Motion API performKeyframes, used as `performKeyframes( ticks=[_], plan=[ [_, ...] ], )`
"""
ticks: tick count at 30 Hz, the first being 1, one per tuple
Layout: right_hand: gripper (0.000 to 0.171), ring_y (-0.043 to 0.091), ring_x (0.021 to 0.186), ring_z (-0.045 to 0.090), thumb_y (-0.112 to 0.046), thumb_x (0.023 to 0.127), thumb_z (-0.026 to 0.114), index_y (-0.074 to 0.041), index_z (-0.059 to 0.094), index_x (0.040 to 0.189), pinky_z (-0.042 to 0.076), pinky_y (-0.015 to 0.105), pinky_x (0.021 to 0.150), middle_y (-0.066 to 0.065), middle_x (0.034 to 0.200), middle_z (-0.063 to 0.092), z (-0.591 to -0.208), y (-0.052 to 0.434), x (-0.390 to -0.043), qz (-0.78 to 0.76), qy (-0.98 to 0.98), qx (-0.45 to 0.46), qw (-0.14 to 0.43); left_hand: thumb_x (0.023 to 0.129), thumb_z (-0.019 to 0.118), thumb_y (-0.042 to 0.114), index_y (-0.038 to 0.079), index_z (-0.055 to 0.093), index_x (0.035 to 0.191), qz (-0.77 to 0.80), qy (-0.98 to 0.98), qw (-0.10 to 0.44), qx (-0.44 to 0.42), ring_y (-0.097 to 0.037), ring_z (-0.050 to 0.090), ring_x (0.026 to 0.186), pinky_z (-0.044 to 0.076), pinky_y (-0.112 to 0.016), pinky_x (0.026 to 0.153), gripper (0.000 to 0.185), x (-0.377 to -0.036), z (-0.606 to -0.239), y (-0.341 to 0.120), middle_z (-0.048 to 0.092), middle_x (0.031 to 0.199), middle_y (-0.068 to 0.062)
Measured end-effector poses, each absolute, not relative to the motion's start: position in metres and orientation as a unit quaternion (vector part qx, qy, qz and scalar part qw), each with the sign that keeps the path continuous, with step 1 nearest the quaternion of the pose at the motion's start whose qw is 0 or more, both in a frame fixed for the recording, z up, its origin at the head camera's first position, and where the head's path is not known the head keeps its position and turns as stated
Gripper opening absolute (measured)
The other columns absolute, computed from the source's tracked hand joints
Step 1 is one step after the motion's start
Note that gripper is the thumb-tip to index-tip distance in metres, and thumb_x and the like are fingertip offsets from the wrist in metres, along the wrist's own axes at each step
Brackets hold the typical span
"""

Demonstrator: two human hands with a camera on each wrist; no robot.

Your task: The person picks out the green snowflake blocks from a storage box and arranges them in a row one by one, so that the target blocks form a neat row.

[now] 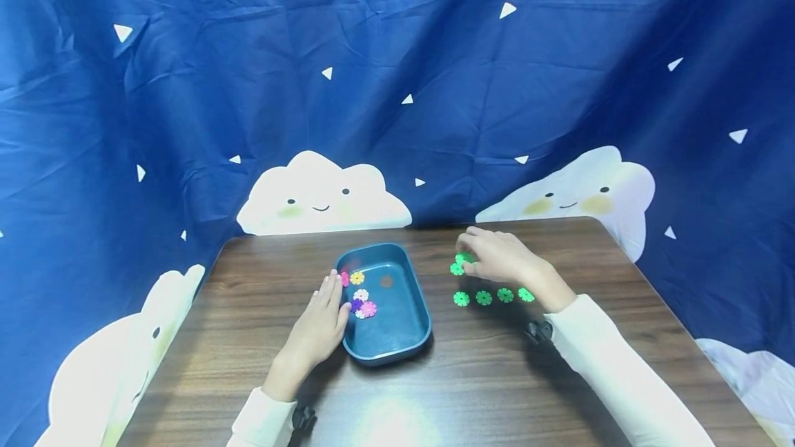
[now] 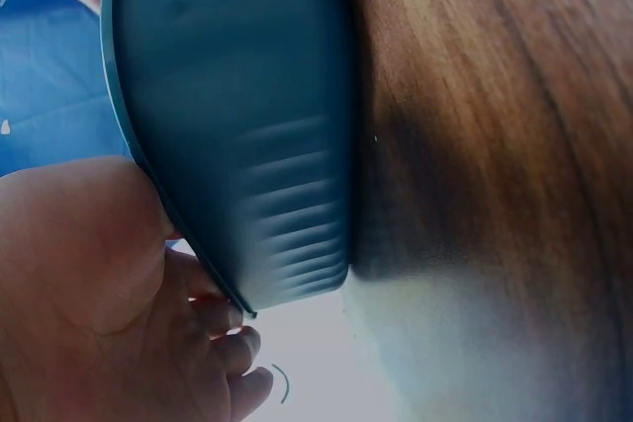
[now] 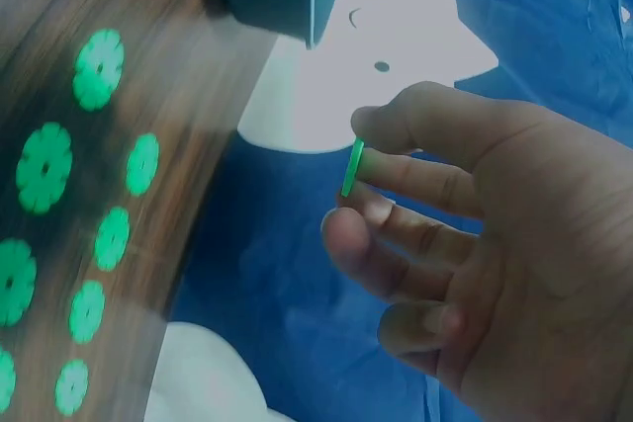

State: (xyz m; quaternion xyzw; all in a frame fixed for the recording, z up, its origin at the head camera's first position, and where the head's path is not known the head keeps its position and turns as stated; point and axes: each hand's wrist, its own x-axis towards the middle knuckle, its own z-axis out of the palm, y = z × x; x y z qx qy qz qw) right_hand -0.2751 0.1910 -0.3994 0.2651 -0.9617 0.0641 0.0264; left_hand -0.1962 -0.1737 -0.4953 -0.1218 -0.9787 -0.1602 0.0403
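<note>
My left hand (image 1: 315, 328) rests on the left rim of a dark teal tray (image 1: 391, 333), its fingers straight. The left wrist view shows the tray's ribbed outer wall (image 2: 287, 195) beside the palm (image 2: 79, 294). My right hand (image 1: 502, 259) is over the table to the tray's right. Between thumb and fingers it pinches a green flower-shaped plastic disc (image 3: 352, 167), edge-on and off the table. More green discs (image 1: 484, 298) lie flat below in two rows, the far row partly hidden by the hand.
Inside the tray, toward its left side, lie several flower discs: pink (image 1: 368, 309), yellow (image 1: 357, 278), white (image 1: 361, 294) and purple. The brown wooden table (image 1: 497, 378) ends at a blue curtain (image 1: 373, 33) with white clouds.
</note>
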Motion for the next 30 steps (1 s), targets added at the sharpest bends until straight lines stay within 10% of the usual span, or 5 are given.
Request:
performKeyframes(
  ticks=[30],
  plan=[
    [0.028, 0.019, 0.089, 0.064, -0.027, 0.082, 0.074, -0.017, 0.067, 0.108, 0.052, 0.043, 0.068, 0.001, 0.104, 0.065, -0.425, 0.316, -0.243, 0.129, -0.977, 0.169, 0.033, 0.104, 0.041, 0.035, 0.001, 0.023, 0.155, -0.162, -0.978, 0.052, -0.124, -0.031, 0.018, 0.152, 0.024, -0.051, 0.122, 0.064, -0.196, -0.496, -0.174, 0.015, 0.165, -0.014]
  ],
)
